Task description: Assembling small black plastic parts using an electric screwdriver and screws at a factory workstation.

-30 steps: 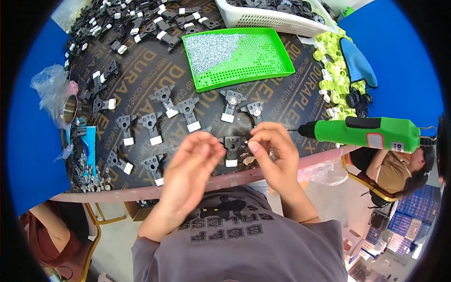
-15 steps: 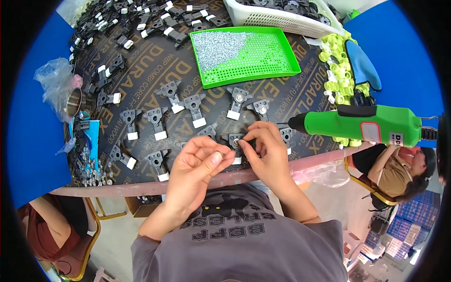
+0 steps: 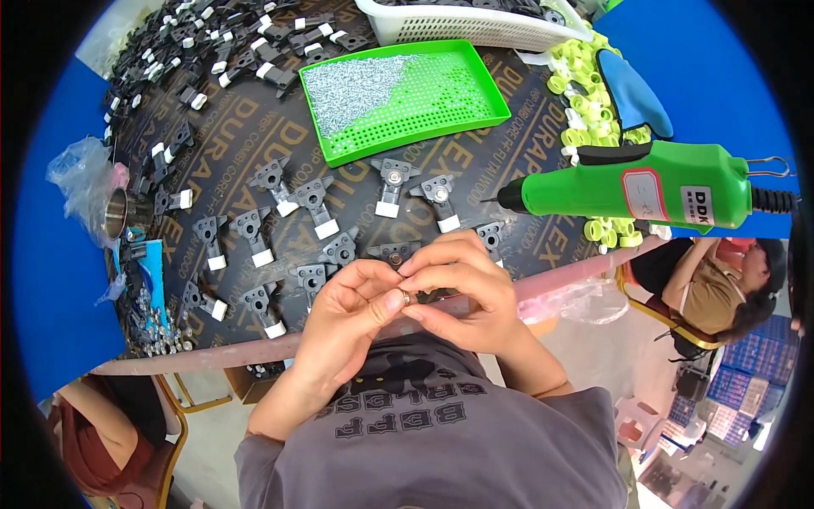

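My left hand [image 3: 348, 314] is closed, thumb and fingers pinching a small shiny metal piece [image 3: 408, 297]. Against it, my right hand [image 3: 475, 293] has its fingertips closed on the same piece, which they mostly hide. Just beyond the fingers lies a black bracket [image 3: 395, 252] with a round metal piece in its hole. More black brackets with white ends stand around; one bracket [image 3: 396, 176] and another bracket [image 3: 440, 193] have metal pieces in their holes. Toward the left, a bracket [image 3: 253, 229] shows a bare hole.
A green tray [image 3: 496, 110] of small silvery screws lies ahead, beside a white basket [image 3: 475, 30]. A green electric screwdriver [image 3: 585, 191] hangs at right, near yellow-green rings [image 3: 581, 119]. Small metal parts [image 3: 170, 335] and a metal cup [image 3: 116, 212] sit at left. Other people sit nearby.
My right hand has left the bracket it was touching and come to my left hand; their fingertips now meet. The whole view has shifted, with the table's things appearing further left.
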`<state>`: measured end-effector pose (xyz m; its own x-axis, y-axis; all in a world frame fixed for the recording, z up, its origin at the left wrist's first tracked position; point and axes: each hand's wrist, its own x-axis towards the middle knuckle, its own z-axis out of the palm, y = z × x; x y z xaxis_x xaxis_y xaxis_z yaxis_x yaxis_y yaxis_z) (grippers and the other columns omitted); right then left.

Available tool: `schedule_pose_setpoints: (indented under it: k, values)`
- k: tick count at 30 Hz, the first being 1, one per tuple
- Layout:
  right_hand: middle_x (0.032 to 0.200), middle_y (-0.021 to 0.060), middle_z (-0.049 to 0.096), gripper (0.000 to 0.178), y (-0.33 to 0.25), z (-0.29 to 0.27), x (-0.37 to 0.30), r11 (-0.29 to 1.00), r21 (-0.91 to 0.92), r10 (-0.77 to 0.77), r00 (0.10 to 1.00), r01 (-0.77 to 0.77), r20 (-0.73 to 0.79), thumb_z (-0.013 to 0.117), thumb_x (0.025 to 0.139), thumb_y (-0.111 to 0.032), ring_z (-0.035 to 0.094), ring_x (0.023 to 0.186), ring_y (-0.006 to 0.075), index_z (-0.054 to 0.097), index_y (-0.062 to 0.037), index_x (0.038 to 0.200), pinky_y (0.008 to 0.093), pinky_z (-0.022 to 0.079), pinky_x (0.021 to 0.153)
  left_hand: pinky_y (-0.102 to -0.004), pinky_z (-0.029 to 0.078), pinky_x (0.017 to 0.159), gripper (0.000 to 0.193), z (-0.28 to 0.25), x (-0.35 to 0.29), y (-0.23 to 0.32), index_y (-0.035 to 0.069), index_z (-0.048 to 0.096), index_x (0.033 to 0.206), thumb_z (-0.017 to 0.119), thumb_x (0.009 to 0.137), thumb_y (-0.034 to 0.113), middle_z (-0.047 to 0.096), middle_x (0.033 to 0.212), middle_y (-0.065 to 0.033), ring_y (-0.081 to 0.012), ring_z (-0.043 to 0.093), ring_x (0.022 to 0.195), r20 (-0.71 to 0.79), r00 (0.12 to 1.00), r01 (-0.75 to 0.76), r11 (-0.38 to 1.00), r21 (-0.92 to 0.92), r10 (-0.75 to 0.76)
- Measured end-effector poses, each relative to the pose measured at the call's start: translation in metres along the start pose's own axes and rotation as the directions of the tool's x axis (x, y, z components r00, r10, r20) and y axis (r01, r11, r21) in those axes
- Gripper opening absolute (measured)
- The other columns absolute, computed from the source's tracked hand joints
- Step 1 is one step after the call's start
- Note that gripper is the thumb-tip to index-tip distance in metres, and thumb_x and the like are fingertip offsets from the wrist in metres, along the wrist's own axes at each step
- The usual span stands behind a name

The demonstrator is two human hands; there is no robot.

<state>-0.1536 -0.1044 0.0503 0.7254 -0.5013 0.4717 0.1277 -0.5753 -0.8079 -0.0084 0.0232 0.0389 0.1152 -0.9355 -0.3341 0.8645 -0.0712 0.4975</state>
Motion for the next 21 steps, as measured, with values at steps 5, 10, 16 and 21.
schedule_pose_setpoints:
  k: [5, 10, 16, 21]
  values:
    - [0.103, 0.0089, 0.07, 0.031, 0.001, -0.011, -0.001, 0.999, -0.033, -0.034, 0.999, 0.034, 0.0, 0.084, 0.07, -0.003, 0.063, 0.093, 0.0247, 0.071, -0.0057, 0.098, 0.0363, 0.047, 0.084, -0.0295, 0.053, 0.092, 0.021, 0.006, 0.002, 0.0, 0.003, 0.062, 0.112, 0.069, 0.093, 0.002, 0.069, 0.109, -0.0086, -0.0152, 0.066, 0.103, -0.005, 1.0, -0.004, 0.997, 0.077, 0.005]
    - [0.102, 0.0073, 0.07, 0.031, 0.002, -0.015, -0.009, 1.0, 0.0, 0.017, 1.0, -0.017, -0.026, 0.083, 0.069, -0.003, 0.064, 0.093, 0.025, 0.07, -0.007, 0.097, 0.0349, 0.049, 0.083, -0.0305, 0.055, 0.093, 0.018, 0.009, 0.007, -0.004, 0.002, 0.063, 0.11, 0.068, 0.093, 0.002, 0.068, 0.108, -0.0086, -0.0156, 0.066, 0.103, 0.011, 0.998, 0.053, 0.991, 0.124, -0.055]
    - [0.103, 0.0108, 0.071, 0.028, 0.005, -0.019, -0.023, 0.994, 0.089, 0.057, 0.998, -0.055, -0.024, 0.082, 0.071, -0.001, 0.067, 0.089, 0.0227, 0.071, -0.0041, 0.096, 0.035, 0.048, 0.083, -0.0321, 0.056, 0.094, 0.016, 0.009, 0.01, -0.013, 0.002, 0.063, 0.109, 0.068, 0.094, 0.003, 0.068, 0.107, -0.0082, -0.0164, 0.067, 0.101, 0.031, 0.984, 0.174, 0.985, 0.012, -0.174]
    - [0.104, 0.0125, 0.071, 0.03, 0.009, -0.02, -0.036, 0.992, 0.106, 0.079, 0.996, -0.075, -0.038, 0.081, 0.072, 0.0, 0.065, 0.092, 0.0226, 0.07, -0.0023, 0.1, 0.0342, 0.048, 0.081, -0.0324, 0.056, 0.094, 0.015, 0.008, 0.013, -0.019, 0.002, 0.062, 0.109, 0.067, 0.094, 0.004, 0.068, 0.109, -0.0083, -0.0167, 0.067, 0.102, 0.051, 0.981, 0.183, 0.982, 0.043, -0.186]
